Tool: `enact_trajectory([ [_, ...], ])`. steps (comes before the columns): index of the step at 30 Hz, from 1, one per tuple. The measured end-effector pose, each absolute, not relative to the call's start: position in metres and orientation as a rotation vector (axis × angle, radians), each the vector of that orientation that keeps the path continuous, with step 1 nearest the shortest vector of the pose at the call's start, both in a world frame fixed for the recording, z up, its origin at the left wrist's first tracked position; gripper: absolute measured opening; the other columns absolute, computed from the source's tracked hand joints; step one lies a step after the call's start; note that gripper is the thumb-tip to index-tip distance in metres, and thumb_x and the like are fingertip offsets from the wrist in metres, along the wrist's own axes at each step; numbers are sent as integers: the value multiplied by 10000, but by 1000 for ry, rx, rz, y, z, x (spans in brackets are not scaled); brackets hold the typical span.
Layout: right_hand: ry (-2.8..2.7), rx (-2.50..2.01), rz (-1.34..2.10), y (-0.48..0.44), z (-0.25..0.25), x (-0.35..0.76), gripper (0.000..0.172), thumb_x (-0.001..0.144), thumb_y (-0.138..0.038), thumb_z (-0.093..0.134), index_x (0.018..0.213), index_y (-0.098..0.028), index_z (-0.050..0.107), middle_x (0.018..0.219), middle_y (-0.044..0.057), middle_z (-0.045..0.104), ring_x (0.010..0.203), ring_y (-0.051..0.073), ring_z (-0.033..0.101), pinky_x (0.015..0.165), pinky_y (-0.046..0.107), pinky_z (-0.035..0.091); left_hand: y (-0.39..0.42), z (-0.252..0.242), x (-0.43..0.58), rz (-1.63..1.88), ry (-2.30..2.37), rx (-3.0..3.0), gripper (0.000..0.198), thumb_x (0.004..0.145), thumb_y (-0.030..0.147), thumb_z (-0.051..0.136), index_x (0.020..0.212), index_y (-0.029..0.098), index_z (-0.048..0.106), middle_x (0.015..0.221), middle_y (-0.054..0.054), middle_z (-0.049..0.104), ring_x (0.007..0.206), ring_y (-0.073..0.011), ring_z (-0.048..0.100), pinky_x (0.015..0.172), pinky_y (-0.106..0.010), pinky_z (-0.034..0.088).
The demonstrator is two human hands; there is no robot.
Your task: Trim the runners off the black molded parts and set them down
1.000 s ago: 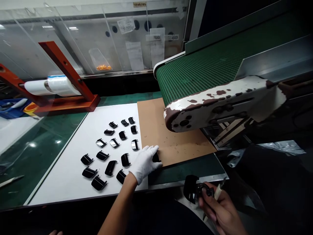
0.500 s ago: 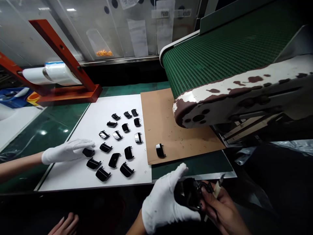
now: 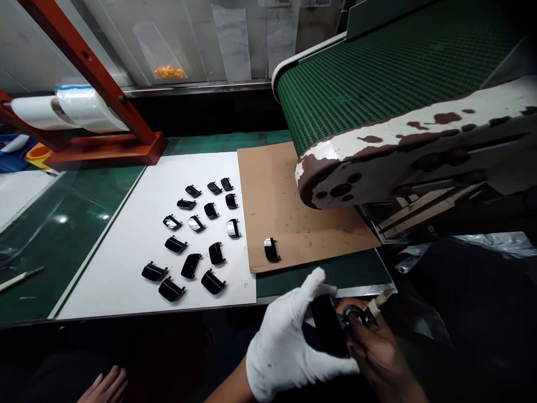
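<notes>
Green bench, gloved left hand — black part

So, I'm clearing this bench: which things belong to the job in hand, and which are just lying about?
In hand: black part gripped by gloved left hand and bare right hand; pale-handled tool; matching parts on white sheet; lone part on cardboard.
Lying about: film roll; conveyor belt; thin tool far left.
</notes>
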State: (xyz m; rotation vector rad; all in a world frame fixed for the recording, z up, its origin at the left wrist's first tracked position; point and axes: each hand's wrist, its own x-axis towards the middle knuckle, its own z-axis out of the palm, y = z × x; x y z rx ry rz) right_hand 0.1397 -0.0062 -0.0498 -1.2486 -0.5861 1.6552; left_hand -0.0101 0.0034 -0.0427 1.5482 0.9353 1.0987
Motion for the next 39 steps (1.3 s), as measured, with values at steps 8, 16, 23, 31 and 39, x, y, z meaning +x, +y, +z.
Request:
enact_trajectory([
  [8, -672, -1221, 1524, 3, -52, 158, 415, 699, -598, 722, 805, -199, 765, 442, -26, 482, 357, 30, 243, 376, 202, 124, 6, -37, -18, 1083, 1051, 1718, 1102, 630, 281, 871, 1487, 331, 181, 1203, -43, 637, 1046, -216, 657, 940, -287, 520],
  [16, -1140, -1541, 1372, 2, -40, 166, 312, 738, -494, 723, 732, -182, 735, 390, -62, 407, 343, 79, 318, 355, 236, 267, 18, -40, -27, 849, 1093, 1984, 1081, 671, 296, 845, 1490, 280, 139, 1278, -113, 592, 1118, -271, 613, 957, -385, 512],
  [23, -1258, -1653, 1297, 3, -36, 167, 350, 772, -531, 667, 812, -191, 743, 396, -52, 459, 351, 107, 397, 372, 241, 326, 30, -39, -29, 768, 1027, 2359, 952, 768, 282, 754, 1470, 199, 117, 1238, -139, 622, 1085, -288, 618, 942, -431, 503],
  [31, -1292, -1654, 1438, 3, -30, 166, 429, 808, -565, 609, 657, -172, 695, 640, 49, 673, 386, 78, 371, 383, 242, 267, 40, -27, -30, 713, 857, 2511, 726, 852, 215, 630, 1421, 108, 191, 1131, -157, 664, 1074, -252, 650, 964, -405, 493],
  [39, -1120, -1475, 1729, 4, -33, 166, 468, 766, -602, 624, 630, -155, 601, 521, 4, 589, 355, 24, 215, 414, 237, 137, 29, -45, -37, 830, 857, 2316, 831, 769, 380, 731, 1434, 229, 256, 1256, -102, 629, 1152, -222, 618, 955, -302, 532],
])
